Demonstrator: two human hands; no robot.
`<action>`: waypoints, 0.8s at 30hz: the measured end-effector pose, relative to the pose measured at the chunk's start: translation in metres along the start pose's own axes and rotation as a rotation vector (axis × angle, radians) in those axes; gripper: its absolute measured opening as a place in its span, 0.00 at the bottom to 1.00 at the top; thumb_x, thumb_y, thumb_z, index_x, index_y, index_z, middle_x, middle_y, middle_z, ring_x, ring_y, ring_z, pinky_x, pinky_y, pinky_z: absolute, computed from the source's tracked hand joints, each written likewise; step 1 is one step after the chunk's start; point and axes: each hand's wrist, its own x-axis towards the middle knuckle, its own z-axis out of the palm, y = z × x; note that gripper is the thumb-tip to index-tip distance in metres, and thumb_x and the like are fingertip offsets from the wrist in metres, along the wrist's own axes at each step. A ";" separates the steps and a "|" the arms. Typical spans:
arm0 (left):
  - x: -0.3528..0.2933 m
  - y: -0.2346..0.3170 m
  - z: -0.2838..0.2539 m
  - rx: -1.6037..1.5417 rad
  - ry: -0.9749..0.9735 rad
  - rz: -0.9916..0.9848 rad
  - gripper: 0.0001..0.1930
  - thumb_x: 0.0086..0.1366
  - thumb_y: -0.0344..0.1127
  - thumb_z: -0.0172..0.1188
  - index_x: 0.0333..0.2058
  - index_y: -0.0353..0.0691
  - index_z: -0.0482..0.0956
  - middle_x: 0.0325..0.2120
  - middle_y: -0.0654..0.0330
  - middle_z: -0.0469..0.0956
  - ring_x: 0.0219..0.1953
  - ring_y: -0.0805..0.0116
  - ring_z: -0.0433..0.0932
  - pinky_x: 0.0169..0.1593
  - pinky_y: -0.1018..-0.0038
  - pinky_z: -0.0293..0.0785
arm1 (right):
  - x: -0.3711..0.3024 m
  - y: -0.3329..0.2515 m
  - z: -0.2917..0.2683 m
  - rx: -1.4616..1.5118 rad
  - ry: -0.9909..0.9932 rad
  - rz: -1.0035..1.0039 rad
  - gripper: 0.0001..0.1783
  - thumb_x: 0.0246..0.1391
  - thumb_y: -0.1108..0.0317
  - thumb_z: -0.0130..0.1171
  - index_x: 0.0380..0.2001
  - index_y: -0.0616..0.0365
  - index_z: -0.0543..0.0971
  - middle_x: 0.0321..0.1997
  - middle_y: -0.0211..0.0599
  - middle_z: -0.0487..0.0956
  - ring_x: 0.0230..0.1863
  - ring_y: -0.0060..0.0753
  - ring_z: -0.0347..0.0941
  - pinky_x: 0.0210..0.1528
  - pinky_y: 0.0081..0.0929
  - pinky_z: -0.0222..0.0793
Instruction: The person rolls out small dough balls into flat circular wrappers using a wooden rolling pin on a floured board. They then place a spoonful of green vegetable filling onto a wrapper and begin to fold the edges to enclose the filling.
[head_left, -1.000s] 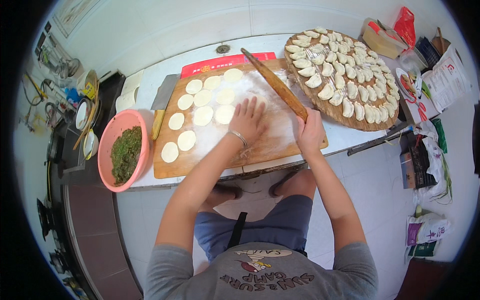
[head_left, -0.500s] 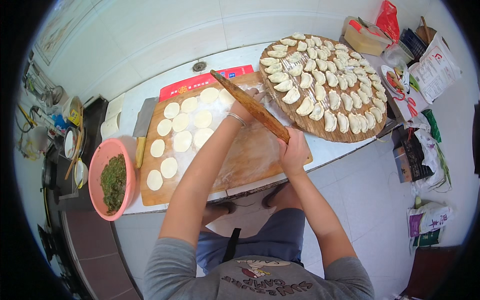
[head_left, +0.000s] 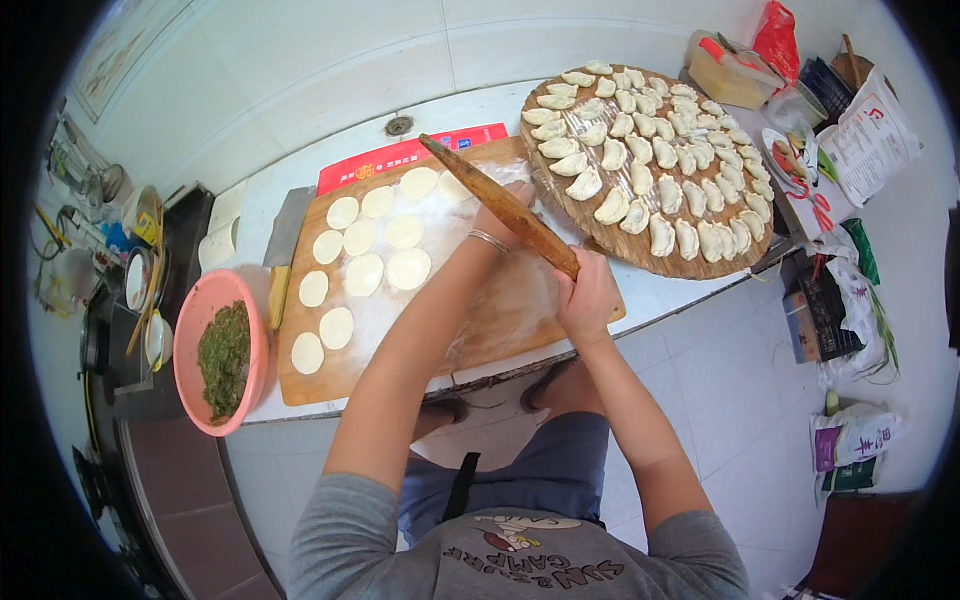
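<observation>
A wooden rolling pin, tapered toward its far end, is tilted across the right part of the cutting board. My right hand is closed around its near end. Beneath the pin, my left hand reaches to the board's far right, close to the round wooden tray; the pin covers much of it, and its fingers do not show clearly. Several flat round dough wrappers lie over the floured left half of the board. On the round wooden tray, dumplings sit in curved rows.
A cleaver lies along the board's left edge. Beside it stands a pink bowl of green filling. A red strip lies behind the board. At the right are red scissors and a lidded plastic tub.
My left hand has shifted slightly under the rolling pin, and its fingers show less. My right hand keeps hold of the pin in nearly the same place. The view has moved a little.
</observation>
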 end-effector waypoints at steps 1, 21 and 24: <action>-0.010 0.006 -0.005 -0.035 -0.006 -0.080 0.19 0.53 0.35 0.70 0.40 0.36 0.72 0.31 0.49 0.76 0.36 0.48 0.77 0.42 0.60 0.74 | -0.001 0.000 0.000 0.007 0.000 0.000 0.22 0.62 0.53 0.58 0.50 0.58 0.75 0.39 0.43 0.77 0.37 0.48 0.76 0.34 0.38 0.72; -0.234 0.058 -0.106 -0.036 0.162 -0.231 0.17 0.53 0.29 0.69 0.42 0.38 0.80 0.35 0.54 0.74 0.39 0.53 0.74 0.44 0.63 0.72 | 0.001 -0.006 0.003 -0.004 -0.051 -0.181 0.21 0.60 0.52 0.59 0.47 0.55 0.76 0.35 0.40 0.75 0.33 0.47 0.74 0.31 0.38 0.71; -0.235 0.053 -0.099 -0.040 0.146 -0.194 0.17 0.53 0.29 0.68 0.43 0.38 0.79 0.34 0.53 0.74 0.38 0.53 0.75 0.42 0.64 0.73 | 0.002 -0.005 0.002 -0.044 -0.096 -0.170 0.20 0.60 0.52 0.59 0.47 0.56 0.76 0.35 0.40 0.75 0.34 0.46 0.75 0.32 0.38 0.71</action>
